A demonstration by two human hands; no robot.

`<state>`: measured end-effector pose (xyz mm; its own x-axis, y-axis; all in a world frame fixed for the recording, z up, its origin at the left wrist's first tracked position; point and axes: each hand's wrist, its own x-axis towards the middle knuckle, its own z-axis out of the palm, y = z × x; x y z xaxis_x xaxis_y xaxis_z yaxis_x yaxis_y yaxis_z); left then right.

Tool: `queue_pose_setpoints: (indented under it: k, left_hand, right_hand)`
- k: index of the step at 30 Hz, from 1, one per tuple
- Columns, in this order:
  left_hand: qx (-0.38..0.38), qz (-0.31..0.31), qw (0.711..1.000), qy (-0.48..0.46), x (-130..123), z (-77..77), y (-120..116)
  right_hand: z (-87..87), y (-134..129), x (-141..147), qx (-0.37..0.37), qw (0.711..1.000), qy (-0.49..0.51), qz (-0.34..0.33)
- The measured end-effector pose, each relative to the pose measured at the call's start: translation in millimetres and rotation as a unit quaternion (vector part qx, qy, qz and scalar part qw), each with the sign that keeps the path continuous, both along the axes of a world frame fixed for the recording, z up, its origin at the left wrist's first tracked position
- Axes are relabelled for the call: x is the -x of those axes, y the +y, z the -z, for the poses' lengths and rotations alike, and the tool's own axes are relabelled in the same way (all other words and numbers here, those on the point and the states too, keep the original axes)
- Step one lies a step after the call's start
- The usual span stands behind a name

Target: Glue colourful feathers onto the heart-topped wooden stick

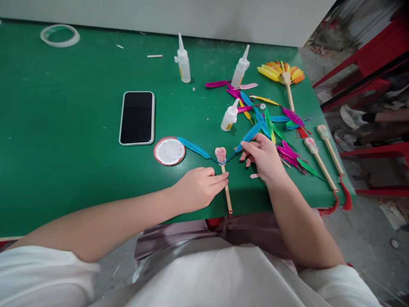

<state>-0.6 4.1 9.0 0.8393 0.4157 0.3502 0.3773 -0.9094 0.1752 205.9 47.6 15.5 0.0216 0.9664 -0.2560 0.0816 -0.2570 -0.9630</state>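
Clearly, a slim blue feather (251, 135) is pinched between the thumb and fingers of the right hand (255, 151), its thin quill pointed at the base of a heart-shaped, pink-speckled head. That head belongs to a pale wooden stick (227, 192), which is laid near the front edge of a green table (79, 149). The stick's handle is touched by the extended fingers of the left hand (204, 187); whether it is clamped by the thumb as well cannot be told. A second blue feather (193, 147) is spread on the opposite side of the head, its tip just beside a round, red-rimmed white lid (169, 151). Beyond the right hand, loose multicoloured feathers (289, 151) are scattered near a small translucent plastic squeeze bottle (229, 117).
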Motion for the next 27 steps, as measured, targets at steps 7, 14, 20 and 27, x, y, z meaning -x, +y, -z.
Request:
queue_pose_setpoints:
  k: [7, 14, 20, 27]
  left_hand:
    - [-0.002, 0.0, 1.0, -0.006, -0.1, -0.2, -0.2]
    - [-0.001, -0.001, 1.0, 0.001, -0.1, 0.3, 0.4]
    - [-0.001, -0.003, 1.0, 0.006, -0.3, -0.5, 0.2]
    - [0.001, -0.004, 1.0, 0.011, 0.2, -1.2, 0.6]
  right_hand:
    - [0.8, -0.4, 0.0, -0.011, 1.0, -0.015, -0.013]
    - [0.5, -1.4, 0.9, -0.017, 0.999, -0.03, -0.016]
    - [1.9, -1.2, 1.5, -0.019, 0.999, -0.041, -0.018]
    - [0.4, -0.8, 1.0, -0.014, 0.999, -0.048, -0.003]
